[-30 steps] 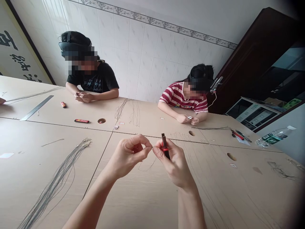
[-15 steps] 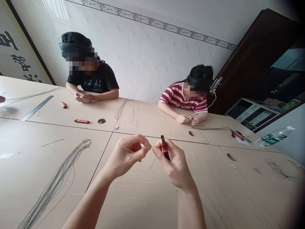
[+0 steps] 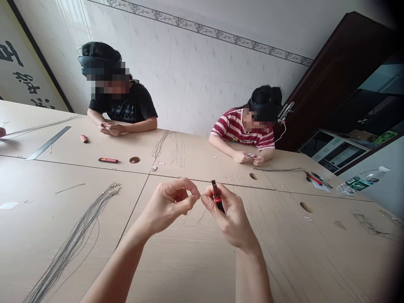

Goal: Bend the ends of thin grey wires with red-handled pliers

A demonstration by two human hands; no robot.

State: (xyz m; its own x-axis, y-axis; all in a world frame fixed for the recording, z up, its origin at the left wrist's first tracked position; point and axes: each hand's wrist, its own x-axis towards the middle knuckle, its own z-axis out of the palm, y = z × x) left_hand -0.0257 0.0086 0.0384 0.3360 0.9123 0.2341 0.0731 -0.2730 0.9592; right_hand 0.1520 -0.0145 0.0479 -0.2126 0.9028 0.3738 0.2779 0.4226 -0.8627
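Note:
My left hand [image 3: 172, 204] is closed in a pinch, thumb against forefinger, on one end of a thin cord [image 3: 190, 226]. The cord hangs in a loose loop below the fingertips. Close beside it, my right hand [image 3: 232, 214] grips a small black-and-red tool [image 3: 217, 195] with a flat dark tip pointing up; its exact kind is unclear. The right thumb and fingertip also meet at the cord, almost touching the left fingertips. Whatever small piece sits between the fingertips is too tiny to make out. Both hands are held above the table [image 3: 176, 269].
Left of my arms lies a bundle of grey cords [image 3: 78, 231] with metal ends. Across the table, two people work with their hands. A steel ruler [image 3: 49, 142], a red-and-black box [image 3: 108, 160], red-handled pliers [image 3: 313, 178] and a water bottle [image 3: 362, 180] are around.
The black-and-red tool in my right hand has tilted slightly. Both hands otherwise keep nearly the same place and hold.

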